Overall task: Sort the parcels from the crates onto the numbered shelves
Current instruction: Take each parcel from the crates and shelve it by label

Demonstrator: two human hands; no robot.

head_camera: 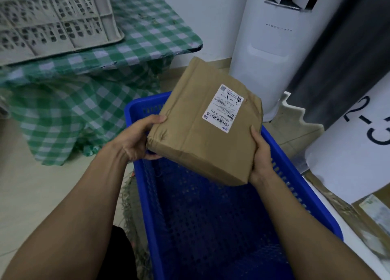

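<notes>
Left grip (pixel 135 139) and right grip (pixel 261 155) clamped on parcel (pixel 190 136), label (pixel 223 108) 502-602-12-815, above crate (pixel 145 197)

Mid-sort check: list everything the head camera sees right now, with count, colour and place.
parcel: 1, brown paper, held tilted above the blue crate
label: 1, white with barcodes, on the parcel's top face
blue crate: 1, blue, on the floor below the parcel
grey crate: 1, pale grey, on the checked cloth, upper left
checked cloth: 1, green and white, draped over a surface, left
tower unit: 1, white, standing upper right
curtain: 1, dark grey, far right
numbered sign: 1, white with black numerals, right edge
left hand: 1, grips the parcel's left edge
right hand: 1, grips the parcel's right edge
</notes>
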